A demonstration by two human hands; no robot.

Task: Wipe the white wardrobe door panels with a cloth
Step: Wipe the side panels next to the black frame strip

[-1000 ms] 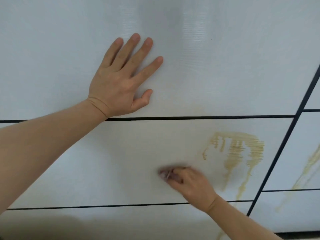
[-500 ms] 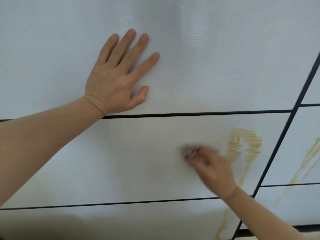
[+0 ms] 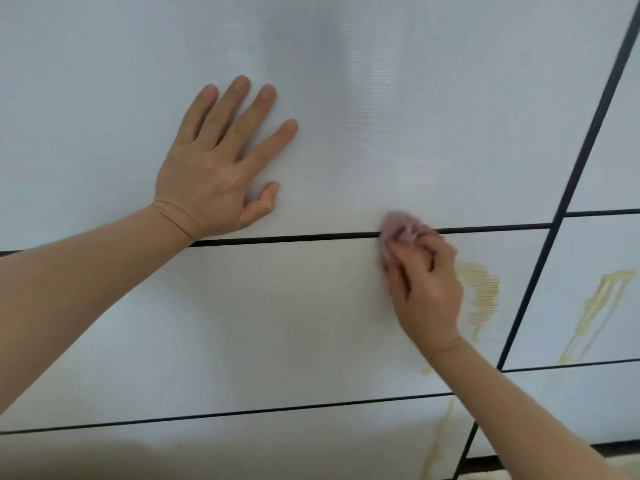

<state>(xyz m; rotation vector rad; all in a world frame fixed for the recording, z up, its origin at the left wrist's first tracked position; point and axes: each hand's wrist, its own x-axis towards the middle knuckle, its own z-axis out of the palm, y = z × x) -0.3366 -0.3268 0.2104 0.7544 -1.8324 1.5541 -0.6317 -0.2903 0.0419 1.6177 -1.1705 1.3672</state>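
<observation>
The left hand (image 3: 214,168) lay flat on the upper door panel (image 3: 415,98). Right of it, the right hand (image 3: 426,289) pressed what seemed a cloth (image 3: 398,230) on the seam (image 3: 294,238) above the middle panel (image 3: 242,323).

— What can't you make out?
— The cloth (image 3: 401,230) is a pinkish blur, mostly hidden under the right hand (image 3: 424,292)
— And the yellow stain (image 3: 483,292)?
— Its left part sits behind that hand

I see the white wardrobe door (image 3: 433,109), its panels split by a dark seam (image 3: 284,238). Yellowish streaks (image 3: 483,292) lie below that seam, further ones lower down.
</observation>
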